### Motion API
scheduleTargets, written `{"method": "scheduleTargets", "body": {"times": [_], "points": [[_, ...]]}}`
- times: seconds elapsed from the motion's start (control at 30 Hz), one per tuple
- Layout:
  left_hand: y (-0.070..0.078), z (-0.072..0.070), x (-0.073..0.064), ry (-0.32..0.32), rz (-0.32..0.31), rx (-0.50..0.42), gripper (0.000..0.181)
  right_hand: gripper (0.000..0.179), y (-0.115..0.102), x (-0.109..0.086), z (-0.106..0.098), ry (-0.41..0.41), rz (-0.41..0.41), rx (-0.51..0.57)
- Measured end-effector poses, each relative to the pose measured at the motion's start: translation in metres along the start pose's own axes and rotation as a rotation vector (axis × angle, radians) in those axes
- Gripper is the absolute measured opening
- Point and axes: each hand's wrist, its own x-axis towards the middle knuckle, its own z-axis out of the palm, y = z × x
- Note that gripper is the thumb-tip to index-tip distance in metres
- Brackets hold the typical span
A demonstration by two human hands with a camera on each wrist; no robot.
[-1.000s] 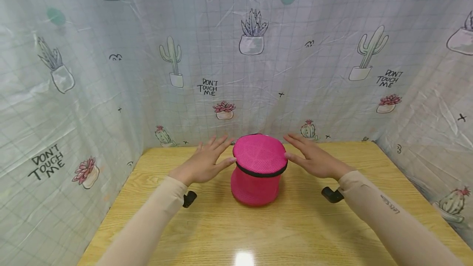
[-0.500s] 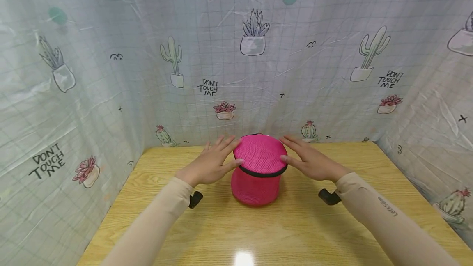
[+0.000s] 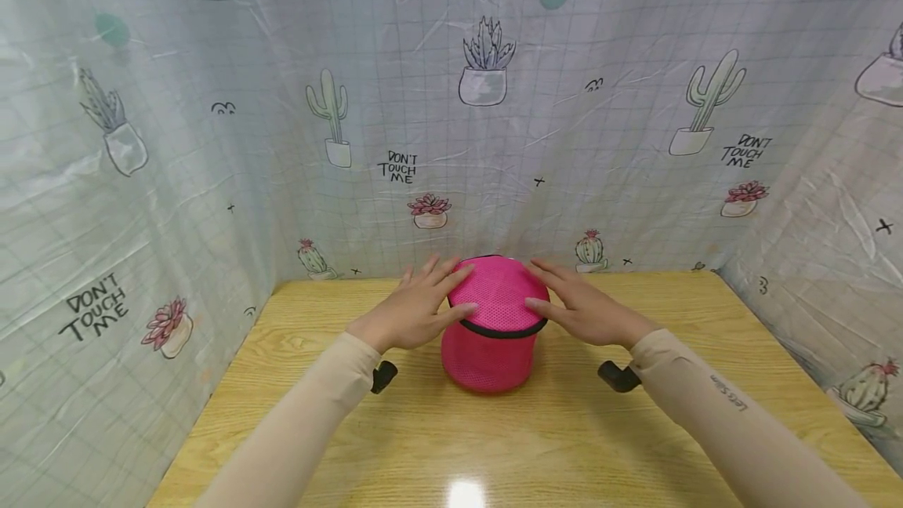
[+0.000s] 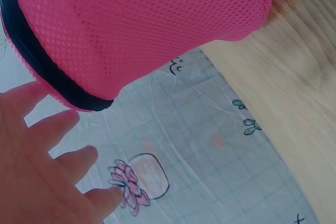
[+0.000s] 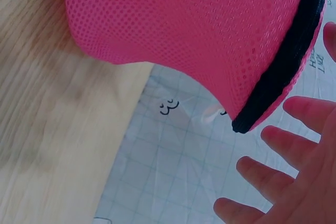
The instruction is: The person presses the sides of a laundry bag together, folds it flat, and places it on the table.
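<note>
A pink mesh laundry bag (image 3: 488, 357), round and narrower at the waist, stands upright on the wooden table. A black zip band (image 4: 37, 56) runs round its top edge. In the head view my left hand (image 3: 416, 308) spreads over the left side of the top, thumb and fingertips overlapping the rim. Opposite it, my right hand (image 3: 589, 304) lies over the right side of the top in the same way. The left wrist view has the fingers (image 4: 58, 129) spread beside the black band. Similarly spread fingers (image 5: 278, 182) show by the band in the right wrist view.
The wooden table (image 3: 423, 445) ends at a plastic curtain (image 3: 395, 45) printed with cacti, which stands behind and on both sides. A black wrist camera mount (image 3: 383, 376) sits under the left wrist, and another black mount (image 3: 618, 375) under the right.
Both hands have moved inward from the bag's sides, so their fingers now overlap its top. The bag stays in the same place.
</note>
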Motion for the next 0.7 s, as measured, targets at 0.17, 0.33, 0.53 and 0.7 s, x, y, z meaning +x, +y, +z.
{"method": "scheduleTargets", "body": {"times": [0.17, 0.33, 0.53, 0.7], "points": [[0.007, 0.000, 0.003, -0.012, 0.005, 0.021, 0.075, 0.074, -0.003, 0.002, 0.003, -0.011, -0.001, 0.008], [0.013, 0.000, 0.005, -0.015, 0.020, 0.033, 0.075, 0.072, -0.006, 0.003, 0.007, -0.012, -0.022, 0.015], [0.018, 0.002, 0.006, -0.018, 0.035, 0.045, 0.075, 0.071, -0.008, 0.004, 0.011, -0.012, -0.035, 0.019], [0.020, 0.005, 0.007, -0.027, 0.040, 0.063, 0.075, 0.071, -0.010, 0.003, 0.015, -0.017, -0.040, 0.017]]}}
